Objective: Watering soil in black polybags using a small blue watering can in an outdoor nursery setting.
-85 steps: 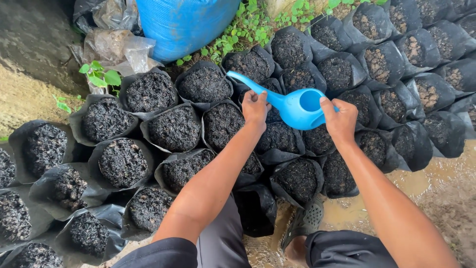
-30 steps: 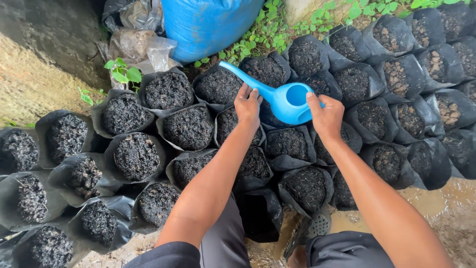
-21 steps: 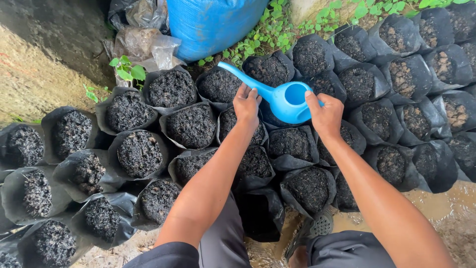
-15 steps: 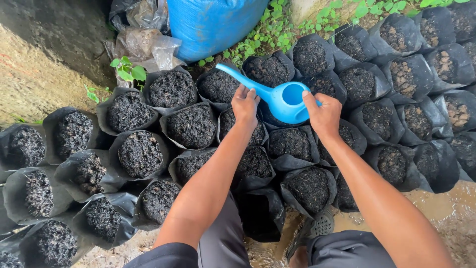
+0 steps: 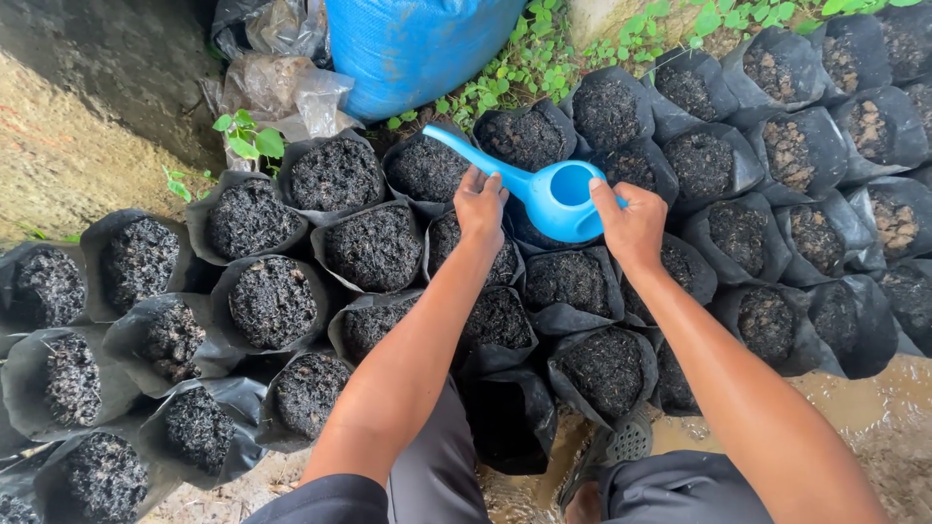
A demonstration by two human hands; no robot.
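Over the last moments the small blue watering can (image 5: 563, 199) has crept a little toward 10 o'clock, its spout tip now over the soil-filled black grow bag (image 5: 428, 167) at the back. The right hand (image 5: 633, 225) is closed on the can's handle side, and the left hand (image 5: 482, 203) curls its fingers against the spout's base. Bags crowd every side, the blue sack (image 5: 417, 49) blocks 12 o'clock, and open room lies only above the bags or back toward the muddy ground (image 5: 874, 417) at 5 o'clock.
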